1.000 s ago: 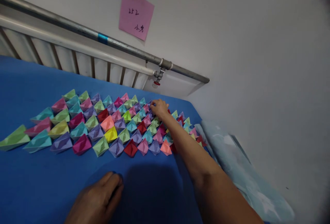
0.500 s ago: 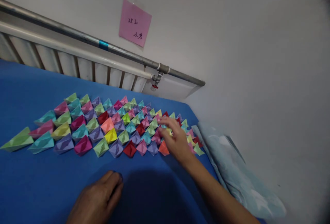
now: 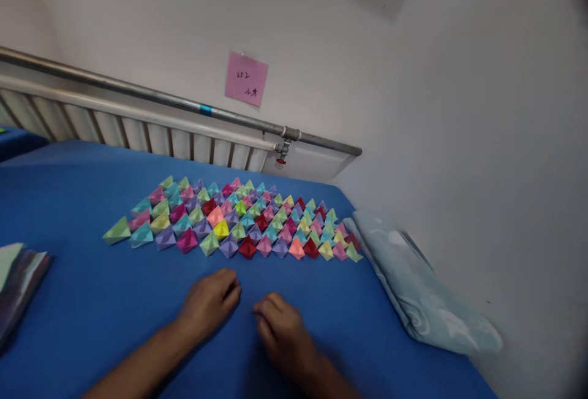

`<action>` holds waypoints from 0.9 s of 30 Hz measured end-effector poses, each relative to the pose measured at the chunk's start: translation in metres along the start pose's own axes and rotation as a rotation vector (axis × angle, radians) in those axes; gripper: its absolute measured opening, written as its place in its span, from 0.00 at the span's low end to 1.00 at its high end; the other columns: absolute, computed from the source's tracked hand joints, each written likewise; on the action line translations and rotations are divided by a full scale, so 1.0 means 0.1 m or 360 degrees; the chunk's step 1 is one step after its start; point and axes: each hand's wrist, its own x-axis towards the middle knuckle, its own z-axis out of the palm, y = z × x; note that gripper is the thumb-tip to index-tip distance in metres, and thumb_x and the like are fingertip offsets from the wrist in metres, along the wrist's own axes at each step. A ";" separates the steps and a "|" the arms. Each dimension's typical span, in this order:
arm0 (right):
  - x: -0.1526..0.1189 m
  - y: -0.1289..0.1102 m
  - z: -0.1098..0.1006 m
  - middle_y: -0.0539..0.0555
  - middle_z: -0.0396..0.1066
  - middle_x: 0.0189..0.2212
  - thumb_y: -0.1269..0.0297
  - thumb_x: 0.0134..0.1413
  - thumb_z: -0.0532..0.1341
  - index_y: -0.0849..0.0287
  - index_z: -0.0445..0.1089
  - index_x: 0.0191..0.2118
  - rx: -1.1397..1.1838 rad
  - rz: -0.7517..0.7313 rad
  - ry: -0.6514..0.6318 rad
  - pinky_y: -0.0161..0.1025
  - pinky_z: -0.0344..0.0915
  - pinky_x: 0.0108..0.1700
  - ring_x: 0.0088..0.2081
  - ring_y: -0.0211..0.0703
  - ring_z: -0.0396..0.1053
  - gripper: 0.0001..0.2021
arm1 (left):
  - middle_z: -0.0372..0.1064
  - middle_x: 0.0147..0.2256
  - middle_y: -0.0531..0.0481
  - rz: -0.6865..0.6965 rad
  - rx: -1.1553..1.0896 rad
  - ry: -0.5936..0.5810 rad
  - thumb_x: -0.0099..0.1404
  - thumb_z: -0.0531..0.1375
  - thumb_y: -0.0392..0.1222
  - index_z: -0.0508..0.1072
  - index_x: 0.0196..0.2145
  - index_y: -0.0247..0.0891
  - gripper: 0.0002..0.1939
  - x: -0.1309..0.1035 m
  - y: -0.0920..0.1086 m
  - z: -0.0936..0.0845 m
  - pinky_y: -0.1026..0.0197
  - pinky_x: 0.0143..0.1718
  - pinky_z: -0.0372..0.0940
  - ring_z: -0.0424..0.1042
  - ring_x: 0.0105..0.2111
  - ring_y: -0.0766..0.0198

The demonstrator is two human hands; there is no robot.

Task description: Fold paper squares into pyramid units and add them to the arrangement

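Rows of small folded paper boats (image 3: 239,231) in many colours stand close together on the blue surface (image 3: 114,301). My left hand (image 3: 212,301) rests on the blue surface in front of the rows, its fingers curled closed with nothing seen in them. Just to its right, my right hand (image 3: 282,331) is low over the same surface, fingers bent and pressed together, nothing visible between them. The two hands are close but apart, and neither one touches a boat.
A stack of paper (image 3: 22,282) lies at the left edge. A folded light-blue cloth (image 3: 427,295) lies along the right side. Behind are a radiator (image 3: 156,140), a metal pipe (image 3: 160,100) and a pink note (image 3: 247,78) on the wall.
My right hand has come back from over the boats to the near side, beside my left hand. The view has shifted, bringing the paper stack into sight at the left.
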 end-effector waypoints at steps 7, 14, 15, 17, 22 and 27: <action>0.04 -0.13 -0.06 0.54 0.74 0.33 0.70 0.54 0.54 0.46 0.71 0.38 -0.0343 -0.0043 -0.0037 0.44 0.72 0.34 0.33 0.50 0.74 0.12 | 0.72 0.30 0.50 0.0073 0.0081 -0.0044 0.64 0.52 0.37 0.70 0.30 0.38 0.09 0.01 0.05 -0.09 0.62 0.34 0.60 0.70 0.31 0.63; 0.02 -0.10 -0.05 0.58 0.73 0.33 0.71 0.58 0.50 0.49 0.72 0.39 -0.0260 -0.0161 -0.0022 0.47 0.71 0.34 0.33 0.52 0.74 0.15 | 0.75 0.35 0.47 0.0000 0.0196 -0.0041 0.64 0.55 0.35 0.73 0.32 0.37 0.07 -0.09 0.17 -0.17 0.62 0.40 0.62 0.71 0.38 0.61; 0.03 -0.07 -0.03 0.57 0.74 0.33 0.70 0.59 0.51 0.49 0.72 0.40 -0.0273 -0.0197 0.0025 0.46 0.71 0.35 0.33 0.51 0.75 0.14 | 0.75 0.37 0.47 -0.0012 0.0220 -0.0038 0.64 0.56 0.34 0.74 0.33 0.37 0.06 -0.10 0.17 -0.19 0.62 0.40 0.62 0.72 0.38 0.61; 0.05 -0.01 0.00 0.56 0.75 0.34 0.68 0.60 0.53 0.48 0.73 0.40 -0.0297 -0.0253 0.0070 0.44 0.71 0.34 0.33 0.49 0.76 0.12 | 0.76 0.38 0.46 -0.0039 0.0268 -0.0015 0.63 0.57 0.35 0.75 0.34 0.37 0.06 -0.13 0.17 -0.21 0.63 0.40 0.63 0.72 0.39 0.61; 0.08 0.00 -0.02 0.54 0.75 0.32 0.65 0.64 0.51 0.53 0.73 0.40 -0.0353 -0.0385 0.0123 0.39 0.70 0.31 0.30 0.44 0.76 0.13 | 0.75 0.34 0.49 -0.0088 0.0385 0.0137 0.62 0.59 0.35 0.75 0.32 0.38 0.04 -0.35 0.14 -0.23 0.63 0.35 0.65 0.72 0.34 0.62; 0.06 -0.09 -0.04 0.54 0.75 0.32 0.67 0.65 0.50 0.57 0.72 0.39 -0.0430 -0.0414 0.0170 0.37 0.71 0.31 0.31 0.43 0.76 0.12 | 0.75 0.41 0.45 -0.0123 0.0499 0.0562 0.65 0.54 0.34 0.74 0.41 0.40 0.10 -0.84 -0.04 -0.52 0.58 0.45 0.68 0.73 0.42 0.58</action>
